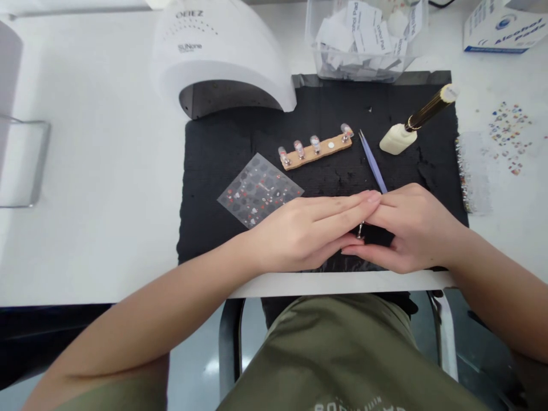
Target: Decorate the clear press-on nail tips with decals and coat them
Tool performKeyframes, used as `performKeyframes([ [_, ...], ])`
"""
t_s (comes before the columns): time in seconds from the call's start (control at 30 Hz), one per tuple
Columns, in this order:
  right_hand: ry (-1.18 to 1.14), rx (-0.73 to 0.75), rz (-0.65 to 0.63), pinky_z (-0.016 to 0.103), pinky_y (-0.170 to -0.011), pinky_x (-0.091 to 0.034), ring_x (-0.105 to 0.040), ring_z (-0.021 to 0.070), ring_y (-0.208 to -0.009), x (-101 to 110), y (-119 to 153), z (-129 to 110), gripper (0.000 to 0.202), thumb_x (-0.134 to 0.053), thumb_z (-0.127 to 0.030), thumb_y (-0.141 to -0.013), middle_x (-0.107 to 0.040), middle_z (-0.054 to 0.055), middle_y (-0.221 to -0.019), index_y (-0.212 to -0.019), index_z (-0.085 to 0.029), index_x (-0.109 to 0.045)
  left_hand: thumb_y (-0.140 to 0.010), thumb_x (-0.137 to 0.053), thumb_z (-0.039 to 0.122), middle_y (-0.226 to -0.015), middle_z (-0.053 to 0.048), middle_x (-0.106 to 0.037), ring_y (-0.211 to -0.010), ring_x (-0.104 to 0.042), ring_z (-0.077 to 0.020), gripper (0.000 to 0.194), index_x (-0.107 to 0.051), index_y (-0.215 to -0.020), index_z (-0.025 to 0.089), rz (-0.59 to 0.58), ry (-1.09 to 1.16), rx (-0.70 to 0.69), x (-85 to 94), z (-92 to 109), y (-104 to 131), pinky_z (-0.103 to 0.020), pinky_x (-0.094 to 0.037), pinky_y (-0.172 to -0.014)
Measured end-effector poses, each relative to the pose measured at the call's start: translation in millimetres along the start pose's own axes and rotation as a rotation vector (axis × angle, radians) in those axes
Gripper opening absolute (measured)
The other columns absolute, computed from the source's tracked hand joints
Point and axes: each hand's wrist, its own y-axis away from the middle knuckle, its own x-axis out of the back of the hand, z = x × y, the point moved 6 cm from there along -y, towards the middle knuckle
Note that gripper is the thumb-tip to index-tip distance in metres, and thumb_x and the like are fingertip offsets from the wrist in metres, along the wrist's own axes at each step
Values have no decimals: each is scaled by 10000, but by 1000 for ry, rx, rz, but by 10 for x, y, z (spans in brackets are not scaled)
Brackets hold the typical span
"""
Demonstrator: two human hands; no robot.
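Observation:
My left hand (308,231) and my right hand (413,228) meet over the black mat, fingertips touching. Between them is a small metal nail tip stand (360,230), its base at my left thumb. My right thumb and fingers close around it from the other side. Any nail tip on it is hidden by my fingers. Purple tweezers (371,162) lie just beyond my right hand. A cork-coloured strip (323,153) holds several decorated nail tips on stands, with a bare white dot among them. Partly behind my left hand lies a clear sticker sheet (257,188).
A white nail lamp (222,51) stands at the back left. Behind the mat (205,228) is a clear bin (363,65) of alcohol pads. A cream polish bottle (398,138) stands at right, near scattered gems (509,131), a clear gem case (474,171) and an alcohol pad box (500,28).

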Motion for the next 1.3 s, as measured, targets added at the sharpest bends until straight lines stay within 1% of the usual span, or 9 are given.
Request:
performKeyframes([
  [0.17, 18, 15, 11, 306, -555, -440, -649, 159, -561, 26, -14, -17, 429, -558, -492, -1159, -721, 6, -697, -906, -174, -696, -1193, -644, 237, -1627, -151, -732, -1499, -740, -200, 601, -480, -1764, 148, 27, 1, -1, -9, -1, -12, -301, -665, -1209],
  [0.37, 32, 27, -5, 298, -564, -441, -648, 154, -565, 22, 1, -25, 450, -533, -486, -1173, -710, 7, -689, -893, -170, -688, -1195, -636, 235, -1576, -201, -757, -1503, -735, -195, 457, -623, -1599, 24, 37, -31, -29, -27, 19, -8, -254, -624, -1233],
  [0.53, 29, 35, 5, 295, -556, -430, -631, 149, -561, 22, -2, -44, 476, -499, -489, -1185, -694, 2, -671, -877, -176, -683, -1189, -650, 235, -1616, -164, -737, -1511, -731, -213, 581, -508, -1740, 118, 45, -1, -18, -28, 30, 2, -305, -666, -1207],
  [0.63, 25, 38, -5, 291, -555, -417, -610, 146, -558, 16, 1, -49, 468, -501, -483, -1184, -682, -2, -664, -879, -178, -682, -1198, -633, 241, -1615, -159, -739, -1508, -734, -213, 584, -493, -1754, 130, 43, 5, -17, -17, 40, -1, -311, -672, -1200],
  [0.8, 12, 29, -35, 287, -573, -408, -607, 147, -587, -4, 15, -40, 462, -485, -481, -1187, -704, 10, -691, -902, -180, -689, -1205, -619, 255, -1554, -197, -772, -1486, -748, -195, 431, -650, -1574, 33, 64, -28, -32, -14, 62, -8, -272, -643, -1214],
  [0.97, -9, 25, -29, 287, -574, -405, -605, 148, -588, -6, 20, -47, 442, -501, -476, -1180, -702, 9, -693, -908, -185, -691, -1205, -618, 249, -1520, -214, -788, -1479, -751, -187, 393, -692, -1496, -5, 90, -44, -42, -31, 69, -4, -239, -621, -1225],
  [1.17, -43, 11, -44, 290, -591, -433, -641, 153, -615, -17, 25, -37, 407, -527, -468, -1173, -750, 23, -748, -933, -184, -693, -1195, -645, 246, -1568, -180, -767, -1496, -740, -191, 476, -618, -1633, 61, 82, -12, -17, -39, 63, 19, -265, -639, -1222],
  [1.23, -59, 12, -41, 288, -588, -432, -633, 148, -610, -14, 26, -34, 404, -528, -460, -1173, -740, 17, -740, -929, -181, -691, -1197, -640, 248, -1584, -162, -760, -1499, -738, -193, 527, -562, -1697, 100, 80, -8, -9, -34, 61, 21, -280, -649, -1217],
  [1.3, -78, 9, -41, 284, -588, -428, -626, 146, -612, -15, 28, -30, 398, -536, -458, -1169, -723, 10, -727, -923, -184, -688, -1200, -636, 250, -1582, -157, -762, -1493, -743, -192, 529, -557, -1703, 107, 86, -10, -10, -27, 62, 19, -284, -652, -1214],
])
